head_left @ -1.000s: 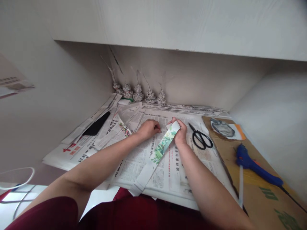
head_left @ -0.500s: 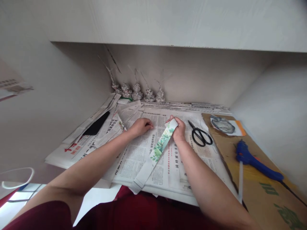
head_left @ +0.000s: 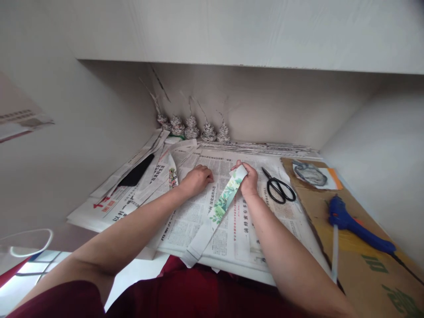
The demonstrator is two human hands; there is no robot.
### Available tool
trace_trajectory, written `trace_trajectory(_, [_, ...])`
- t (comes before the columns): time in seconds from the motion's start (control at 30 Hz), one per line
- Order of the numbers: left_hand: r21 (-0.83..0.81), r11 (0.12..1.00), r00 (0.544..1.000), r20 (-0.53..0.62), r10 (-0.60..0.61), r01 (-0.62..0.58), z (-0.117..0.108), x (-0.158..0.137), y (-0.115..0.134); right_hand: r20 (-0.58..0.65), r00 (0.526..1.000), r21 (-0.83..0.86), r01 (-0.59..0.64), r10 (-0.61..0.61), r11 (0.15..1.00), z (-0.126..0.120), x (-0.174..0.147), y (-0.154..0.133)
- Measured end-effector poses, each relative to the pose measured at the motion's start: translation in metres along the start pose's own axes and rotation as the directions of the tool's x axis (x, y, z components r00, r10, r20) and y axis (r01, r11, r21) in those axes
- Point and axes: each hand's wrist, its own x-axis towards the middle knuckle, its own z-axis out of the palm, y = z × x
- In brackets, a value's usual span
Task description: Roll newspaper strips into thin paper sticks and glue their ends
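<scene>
My right hand (head_left: 249,180) is closed on the upper end of a newspaper strip (head_left: 225,198) printed with green leaves. The strip slants down toward me, and its plain white lower end reaches the table's front edge. To the left of it, my left hand (head_left: 199,179) rests knuckles up over the newspaper sheets (head_left: 192,221), fingers curled under. Its fingertips are hidden, so I cannot make out anything in them. Black-handled scissors (head_left: 280,190) lie just right of my right hand. Beside my left hand is a curled strip (head_left: 172,174) with a colourful print.
Several woven-paper gourd shapes (head_left: 208,131) stand at the back, next to a row of thin paper rods (head_left: 265,148). On the right, a blue glue gun (head_left: 354,227) lies on cardboard (head_left: 357,282). A black flat object (head_left: 136,171) and paper strips lie left. A shelf overhangs the back.
My left hand has turned more knuckles-up, its fingers tucked further under. The colourful strip beside it has shifted. My right hand keeps its hold, and the whole view has moved slightly.
</scene>
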Motion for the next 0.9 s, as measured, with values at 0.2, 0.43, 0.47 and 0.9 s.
trace_trajectory(0.2, [0.066,0.998,1.000,0.015,0.003,-0.004,0.004,0.003,-0.001,-0.006,1.000,0.026,-0.008,0.008,1.000,0.001,0.001,0.001])
trace_trajectory(0.43, [-0.067,0.996,0.997,0.061,-0.056,0.060,-0.009,-0.002,0.000,-0.002,1.000,-0.021,0.009,-0.009,1.000,0.000,0.000,-0.002])
trace_trajectory(0.47, [-0.136,0.986,0.995,0.049,-0.088,0.094,-0.014,-0.005,0.000,0.000,1.000,-0.022,0.008,-0.008,1.000,0.000,0.000,-0.002])
trace_trajectory(0.9, [-0.489,0.743,0.889,0.245,-0.387,0.458,-0.114,-0.167,-0.013,0.012,1.000,-0.016,-0.002,0.003,1.000,-0.001,0.000,0.000])
